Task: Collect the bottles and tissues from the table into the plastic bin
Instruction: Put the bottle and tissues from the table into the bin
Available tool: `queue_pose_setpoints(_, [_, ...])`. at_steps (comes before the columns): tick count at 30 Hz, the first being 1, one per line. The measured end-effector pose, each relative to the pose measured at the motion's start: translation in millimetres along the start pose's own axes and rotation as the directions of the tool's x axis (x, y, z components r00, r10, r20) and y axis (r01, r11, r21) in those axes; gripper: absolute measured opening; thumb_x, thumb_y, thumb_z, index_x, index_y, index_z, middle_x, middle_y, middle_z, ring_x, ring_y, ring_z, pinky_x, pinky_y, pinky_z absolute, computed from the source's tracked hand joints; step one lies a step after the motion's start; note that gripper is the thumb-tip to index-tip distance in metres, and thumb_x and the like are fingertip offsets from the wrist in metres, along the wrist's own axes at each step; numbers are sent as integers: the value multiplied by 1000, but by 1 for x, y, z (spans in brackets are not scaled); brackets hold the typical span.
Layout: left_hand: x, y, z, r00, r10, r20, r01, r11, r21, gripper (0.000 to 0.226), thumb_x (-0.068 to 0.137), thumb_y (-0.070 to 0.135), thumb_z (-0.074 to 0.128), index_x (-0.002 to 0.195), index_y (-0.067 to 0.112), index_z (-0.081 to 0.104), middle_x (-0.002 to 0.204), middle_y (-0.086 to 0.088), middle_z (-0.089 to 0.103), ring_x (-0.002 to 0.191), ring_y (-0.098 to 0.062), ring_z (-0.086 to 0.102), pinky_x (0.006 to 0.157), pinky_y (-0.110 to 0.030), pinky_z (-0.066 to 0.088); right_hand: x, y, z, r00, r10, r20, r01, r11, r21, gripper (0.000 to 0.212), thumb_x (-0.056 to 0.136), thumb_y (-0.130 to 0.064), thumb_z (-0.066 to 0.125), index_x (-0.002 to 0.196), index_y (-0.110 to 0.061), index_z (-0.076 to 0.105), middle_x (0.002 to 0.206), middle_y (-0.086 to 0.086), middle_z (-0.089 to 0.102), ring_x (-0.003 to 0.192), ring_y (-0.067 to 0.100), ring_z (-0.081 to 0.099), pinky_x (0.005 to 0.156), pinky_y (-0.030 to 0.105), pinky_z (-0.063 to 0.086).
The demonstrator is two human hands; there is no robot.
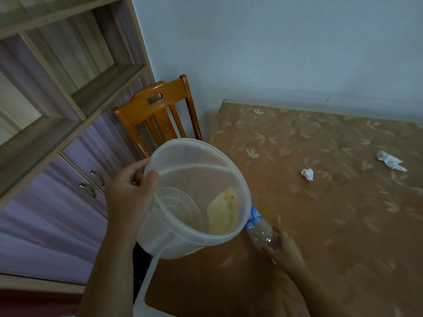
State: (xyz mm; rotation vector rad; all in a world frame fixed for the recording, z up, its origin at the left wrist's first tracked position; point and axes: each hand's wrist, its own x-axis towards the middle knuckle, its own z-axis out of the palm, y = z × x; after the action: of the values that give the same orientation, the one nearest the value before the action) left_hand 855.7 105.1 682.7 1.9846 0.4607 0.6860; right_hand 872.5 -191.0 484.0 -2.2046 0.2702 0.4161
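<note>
Your left hand (128,188) gripped the plastic bin's (194,197) rim, your right hand's (286,250) fingers clamped the bottle (261,227) beside it, and two tissues (307,174) lay on the bench (320,213).

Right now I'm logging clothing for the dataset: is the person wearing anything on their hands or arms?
No. The left hand and right hand are bare: no gloves, rings, watch or bands visible. Both forearms are uncovered, with no sleeve in view.
</note>
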Motion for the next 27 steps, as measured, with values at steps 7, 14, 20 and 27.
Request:
queue_pose_setpoints(7, [-3,-6,-5,998,69,14,-70,987,147,33,83,17,60,115,16,64,68,-6,66,61,-21,61,51,-30,50,1,7,8,1000,-5,-30,11,983,185,67,66,-14,78,125,-17,46,108,4,62,90,20,60,75,33,47])
queue_pose_setpoints(14, [2,-7,-9,997,81,9,-82,981,174,32,83,19,58,114,18,66,69,1,67,58,-20,60,49,-32,51,3,-5,-8,982,27,-186,39,939,341,66,70,-22,77,127,-15,46,98,0,59,81,12,61,68,31,48])
queue_pose_setpoints(20, [7,-6,-8,998,49,40,-54,990,133,34,82,15,57,116,15,64,67,-8,65,59,-23,59,49,-23,46,1,-54,-44,958,-49,-283,195,836,513,58,73,-21,73,126,-23,48,101,5,62,88,19,64,68,29,51])
queue_pose_setpoints(27, [9,-1,-2,998,22,64,-26,998,52,36,83,19,57,118,19,62,75,-16,66,67,-33,61,53,-35,53,-18,-100,-93,925,-330,-189,381,793,476,61,71,-6,72,125,-26,52,106,-8,64,85,0,64,75,16,53])
